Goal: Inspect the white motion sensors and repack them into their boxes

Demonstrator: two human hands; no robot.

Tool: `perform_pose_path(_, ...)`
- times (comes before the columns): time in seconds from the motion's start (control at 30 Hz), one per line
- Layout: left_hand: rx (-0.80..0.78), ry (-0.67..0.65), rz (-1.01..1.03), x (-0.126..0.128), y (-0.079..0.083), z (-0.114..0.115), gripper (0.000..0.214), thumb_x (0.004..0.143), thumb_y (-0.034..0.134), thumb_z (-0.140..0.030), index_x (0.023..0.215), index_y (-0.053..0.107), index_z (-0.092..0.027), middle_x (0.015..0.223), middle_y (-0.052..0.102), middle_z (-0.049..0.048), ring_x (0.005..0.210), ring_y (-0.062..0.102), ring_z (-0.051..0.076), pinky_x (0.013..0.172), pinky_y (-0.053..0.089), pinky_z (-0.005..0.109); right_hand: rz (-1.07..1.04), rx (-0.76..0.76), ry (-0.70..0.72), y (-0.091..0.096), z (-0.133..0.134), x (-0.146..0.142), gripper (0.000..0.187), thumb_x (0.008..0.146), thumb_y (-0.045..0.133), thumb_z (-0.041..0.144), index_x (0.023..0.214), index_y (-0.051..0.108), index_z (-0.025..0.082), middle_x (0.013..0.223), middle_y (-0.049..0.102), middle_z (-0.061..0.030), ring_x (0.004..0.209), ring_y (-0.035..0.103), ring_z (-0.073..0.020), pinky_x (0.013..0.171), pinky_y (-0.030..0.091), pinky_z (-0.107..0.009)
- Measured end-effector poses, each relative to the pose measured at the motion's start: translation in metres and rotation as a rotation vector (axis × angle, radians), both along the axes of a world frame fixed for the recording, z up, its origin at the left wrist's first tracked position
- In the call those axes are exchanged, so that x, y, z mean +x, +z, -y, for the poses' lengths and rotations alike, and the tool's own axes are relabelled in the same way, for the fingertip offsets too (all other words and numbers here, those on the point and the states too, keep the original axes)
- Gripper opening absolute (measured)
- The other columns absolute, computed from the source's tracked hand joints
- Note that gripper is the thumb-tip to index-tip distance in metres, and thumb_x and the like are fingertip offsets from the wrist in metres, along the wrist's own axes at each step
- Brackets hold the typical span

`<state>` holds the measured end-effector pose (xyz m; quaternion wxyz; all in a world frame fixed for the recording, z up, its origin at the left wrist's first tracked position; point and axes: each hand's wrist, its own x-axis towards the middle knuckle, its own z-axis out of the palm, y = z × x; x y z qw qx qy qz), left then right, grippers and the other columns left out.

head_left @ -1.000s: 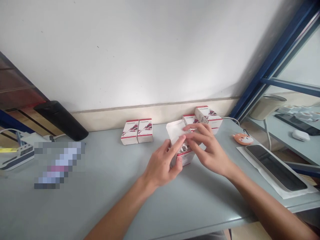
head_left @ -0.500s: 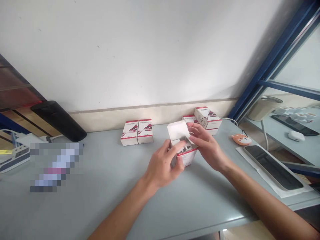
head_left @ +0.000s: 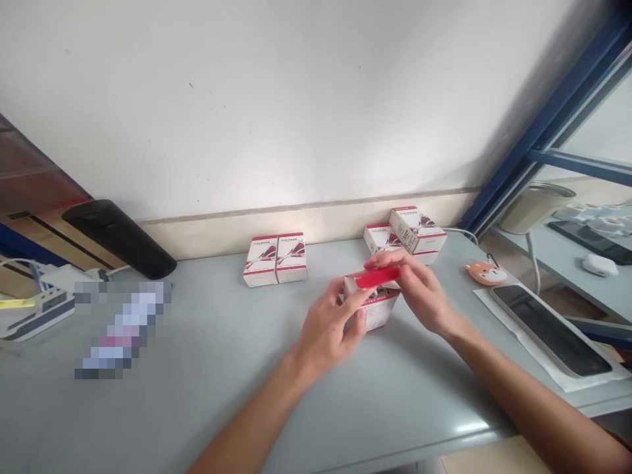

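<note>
nearest the camera, two bare forearms reach out over the pale grey table point(head_left: 197, 395) and meet at its middle. the left hand point(head_left: 328, 329) wraps the near left side of a small white-and-red cardboard box point(head_left: 378, 313) that stands upright on the table; its fingers point(head_left: 345, 299) are curled narrow round the corner and the thumb presses the front face, a grip that seems meant to keep the light box from sliding. the right hand point(head_left: 422, 296) comes in from the right with its fingers stretched flat and close together along the red lid flap point(head_left: 378, 277), which lies roughly level over the box's top. the fingertips rest on the flap's far edge; the thumb is mostly hidden below, so i cannot tell whether this hand pinches the flap or only presses on it. the box thus sits between the two hands, touched by both, its lower front face in view.

to the right, a dark flat phone point(head_left: 550, 329) lies on a white sheet, with an orange animal-shaped trinket point(head_left: 486, 272) just beyond it. further back, a pair of matching boxes point(head_left: 275, 259) stands side by side near the wall, and more matching boxes point(head_left: 405, 234) are piled behind the hands, one tilted on the others. a black cylinder point(head_left: 121, 237) leans at the far left.
</note>
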<state>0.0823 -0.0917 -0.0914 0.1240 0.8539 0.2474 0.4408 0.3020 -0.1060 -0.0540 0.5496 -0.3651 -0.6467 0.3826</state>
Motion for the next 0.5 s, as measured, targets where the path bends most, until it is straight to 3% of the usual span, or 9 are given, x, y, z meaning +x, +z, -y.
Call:
perform_pose_path(0.13, -0.108, 0.013, 0.151, 0.002, -0.013, -0.002, 0.024, 0.108, 0.049, -0.027, 0.133, 0.051, -0.026, 0.142, 0.054, 0.016, 0.109, 0.068, 0.021, 0.086, 0.062, 0.037, 0.098, 0.06, -0.073, 0.005, 0.003, -0.005, 0.015, 0.106, 0.06, 0.041, 0.107, 0.066, 0.028, 0.122, 0.072, -0.0087, 0.109, 0.071, -0.0237, 0.09, 0.062, -0.038)
perform_pose_path(0.23, -0.145, 0.035, 0.242, 0.003, -0.018, -0.004, 0.032, 0.11, 0.047, -0.028, 0.142, 0.043, -0.026, 0.143, 0.053, 0.0178, 0.114, 0.068, 0.022, 0.088, 0.062, 0.037, 0.182, 0.203, -0.134, 0.006, 0.002, -0.006, 0.01, 0.106, 0.061, 0.033, 0.109, 0.069, 0.028, 0.121, 0.072, -0.0094, 0.113, 0.069, -0.0246, 0.095, 0.059, -0.042)
perform_pose_path(0.33, -0.168, 0.043, 0.189, 0.002, -0.017, -0.005, 0.042, 0.112, 0.042, -0.028, 0.154, 0.036, -0.028, 0.141, 0.057, 0.0155, 0.119, 0.067, 0.022, 0.092, 0.062, 0.037, 0.215, 0.322, -0.135, 0.006, -0.001, -0.003, 0.009, 0.104, 0.064, 0.026, 0.11, 0.071, 0.027, 0.117, 0.073, -0.0092, 0.11, 0.07, -0.0251, 0.094, 0.058, -0.044)
perform_pose_path(0.5, -0.144, 0.059, 0.166, 0.001, -0.017, -0.005, 0.047, 0.112, 0.042, -0.027, 0.159, 0.036, -0.031, 0.14, 0.058, 0.0143, 0.118, 0.069, 0.022, 0.092, 0.062, 0.037, 0.238, 0.359, -0.11, 0.012, -0.002, 0.001, 0.008, 0.101, 0.068, 0.021, 0.107, 0.07, 0.026, 0.114, 0.071, -0.0084, 0.107, 0.069, -0.0254, 0.093, 0.057, -0.047)
